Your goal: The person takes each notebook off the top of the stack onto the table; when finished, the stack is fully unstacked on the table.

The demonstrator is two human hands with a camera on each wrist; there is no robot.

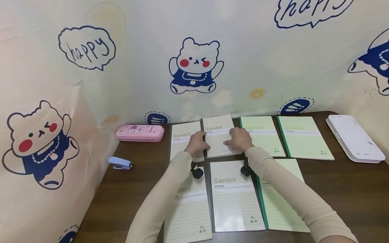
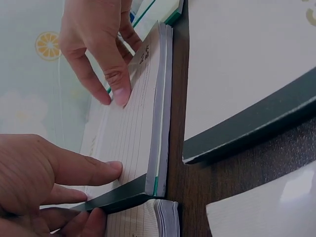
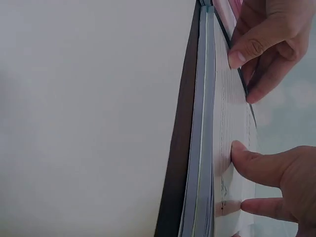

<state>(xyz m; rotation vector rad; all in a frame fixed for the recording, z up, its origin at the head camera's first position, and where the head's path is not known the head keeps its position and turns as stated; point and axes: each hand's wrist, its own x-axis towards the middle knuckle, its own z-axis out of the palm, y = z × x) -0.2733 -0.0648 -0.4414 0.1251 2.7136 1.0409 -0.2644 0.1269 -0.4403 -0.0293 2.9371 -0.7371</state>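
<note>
My left hand [image 1: 197, 143] grips the dark-spined left side of a white Gambit notebook [image 1: 216, 140] in the back row, its thumb on the cover. On the opposite side my right hand [image 1: 241, 139] holds the same notebook, thumb on the cover and other fingers toward the right edge. In the left wrist view the notebook [image 2: 136, 113] lies on another with a green spine corner showing below. The right wrist view shows grey page edges [image 3: 200, 123] stacked under the cover. Fingertips along the far edges are partly hidden.
White notebooks [image 1: 186, 130] [image 1: 235, 202] and green-spined ones [image 1: 262, 131] [image 1: 305, 138] [image 1: 282, 206] surround it in two rows. A pink pencil case [image 1: 139, 133] and a blue stapler [image 1: 120, 163] lie left; a white case [image 1: 355, 138] lies right. A patterned curtain [image 1: 136, 84] borders the brown table [image 1: 115, 195].
</note>
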